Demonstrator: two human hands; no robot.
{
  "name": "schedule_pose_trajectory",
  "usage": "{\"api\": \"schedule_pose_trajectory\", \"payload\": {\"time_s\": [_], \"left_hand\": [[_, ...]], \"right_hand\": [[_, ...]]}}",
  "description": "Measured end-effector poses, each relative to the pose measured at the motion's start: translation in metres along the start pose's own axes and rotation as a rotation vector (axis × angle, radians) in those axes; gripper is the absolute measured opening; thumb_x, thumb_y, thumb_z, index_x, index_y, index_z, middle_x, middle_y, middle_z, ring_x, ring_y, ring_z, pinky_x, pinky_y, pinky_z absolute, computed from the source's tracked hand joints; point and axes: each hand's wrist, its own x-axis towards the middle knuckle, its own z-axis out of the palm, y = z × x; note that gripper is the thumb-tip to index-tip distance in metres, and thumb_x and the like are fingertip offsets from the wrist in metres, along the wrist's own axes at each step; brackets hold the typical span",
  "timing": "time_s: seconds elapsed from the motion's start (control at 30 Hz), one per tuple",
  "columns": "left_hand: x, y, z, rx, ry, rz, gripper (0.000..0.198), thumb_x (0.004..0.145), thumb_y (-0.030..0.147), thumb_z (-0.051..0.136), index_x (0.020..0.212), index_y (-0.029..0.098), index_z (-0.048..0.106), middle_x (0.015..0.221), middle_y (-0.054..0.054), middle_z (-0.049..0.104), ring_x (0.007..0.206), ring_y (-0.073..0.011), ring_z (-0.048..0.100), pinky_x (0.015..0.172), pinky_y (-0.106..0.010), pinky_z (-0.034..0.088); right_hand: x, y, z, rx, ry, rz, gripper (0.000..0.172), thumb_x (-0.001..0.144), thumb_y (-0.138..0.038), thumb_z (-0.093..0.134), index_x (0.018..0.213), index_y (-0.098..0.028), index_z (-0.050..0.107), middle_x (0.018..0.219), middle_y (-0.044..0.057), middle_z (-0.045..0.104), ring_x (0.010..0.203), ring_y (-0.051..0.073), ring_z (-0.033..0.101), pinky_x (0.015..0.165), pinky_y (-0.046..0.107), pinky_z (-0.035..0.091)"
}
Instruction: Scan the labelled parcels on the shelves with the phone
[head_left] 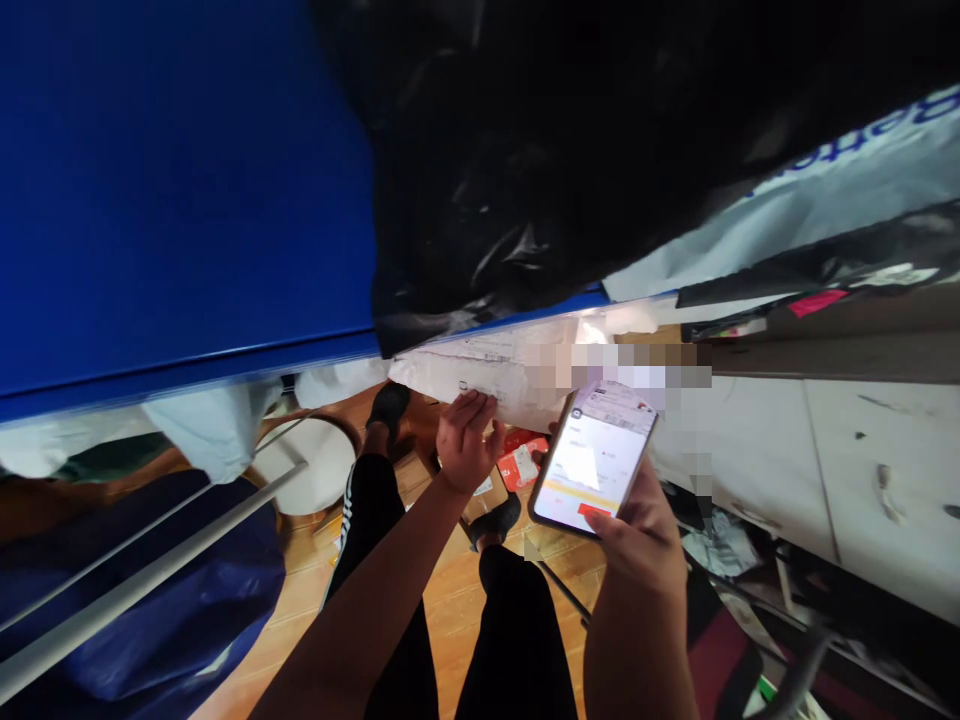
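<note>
A smartphone (592, 455) with a lit screen is held in my right hand (641, 525), the thumb lying over a red button near the bottom of the screen. To its left, my left hand (469, 440) has its fingers spread against the lower edge of a white package (495, 370) that bears printed labels. The package sits below the edge of the blue surface. Nothing is gripped in my left hand. Pixelated blocks hide the area just above the phone.
A black plastic bag (525, 170) covers much of the blue surface (180, 200) overhead. White drawers (885, 470) stand at the right. A white round stool (307, 465), a metal bar (150, 580), a dark blue bag (195, 600) and a red package (521, 460) are lower down.
</note>
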Motion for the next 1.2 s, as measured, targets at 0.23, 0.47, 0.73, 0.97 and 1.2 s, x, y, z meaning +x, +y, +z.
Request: {"api": "schedule_pose_trajectory", "payload": {"time_s": [0.23, 0.47, 0.73, 0.97, 1.2], "left_hand": [[-0.001, -0.001, 0.003, 0.005, 0.002, 0.037, 0.046, 0.088, 0.022, 0.072, 0.131, 0.015, 0.059, 0.109, -0.014, 0.066, 0.112, -0.027, 0.066, 0.096, -0.042, 0.056], [0.0, 0.001, 0.001, -0.003, -0.015, 0.038, 0.047, 0.086, 0.018, 0.073, 0.131, 0.013, 0.058, 0.111, -0.014, 0.066, 0.113, -0.0268, 0.064, 0.099, -0.041, 0.055], [0.003, 0.003, -0.001, -0.038, 0.003, 0.016, 0.04, 0.086, 0.012, 0.07, 0.125, 0.012, 0.061, 0.109, -0.013, 0.067, 0.114, -0.0247, 0.065, 0.103, -0.039, 0.053], [0.002, 0.001, -0.001, -0.058, 0.008, 0.011, 0.043, 0.084, 0.009, 0.069, 0.126, 0.012, 0.061, 0.108, -0.011, 0.068, 0.112, -0.023, 0.065, 0.104, -0.039, 0.054], [0.003, 0.0, -0.002, -0.072, 0.013, 0.01, 0.046, 0.08, 0.005, 0.071, 0.125, 0.012, 0.062, 0.107, -0.011, 0.067, 0.114, -0.0229, 0.064, 0.105, -0.039, 0.054]], "right_hand": [[0.002, 0.0, -0.001, 0.03, -0.06, 0.051, 0.084, 0.071, -0.028, 0.086, 0.145, -0.034, 0.047, 0.128, 0.009, 0.072, 0.115, 0.04, 0.069, 0.087, 0.059, 0.061], [-0.002, 0.004, -0.006, 0.051, -0.08, 0.048, 0.086, 0.073, -0.027, 0.084, 0.148, -0.032, 0.043, 0.127, 0.01, 0.073, 0.112, 0.038, 0.071, 0.081, 0.054, 0.063], [-0.003, 0.007, -0.003, 0.105, -0.1, 0.003, 0.068, 0.078, -0.016, 0.079, 0.139, -0.032, 0.053, 0.123, 0.01, 0.075, 0.098, 0.035, 0.076, 0.082, 0.053, 0.063], [-0.002, 0.01, -0.002, 0.091, -0.094, -0.021, 0.068, 0.076, -0.015, 0.08, 0.138, -0.032, 0.056, 0.126, 0.007, 0.074, 0.1, 0.032, 0.076, 0.089, 0.05, 0.062], [0.002, 0.009, 0.001, 0.069, -0.096, -0.021, 0.077, 0.075, -0.017, 0.081, 0.144, -0.032, 0.05, 0.12, 0.01, 0.076, 0.098, 0.034, 0.076, 0.085, 0.05, 0.062]]}}
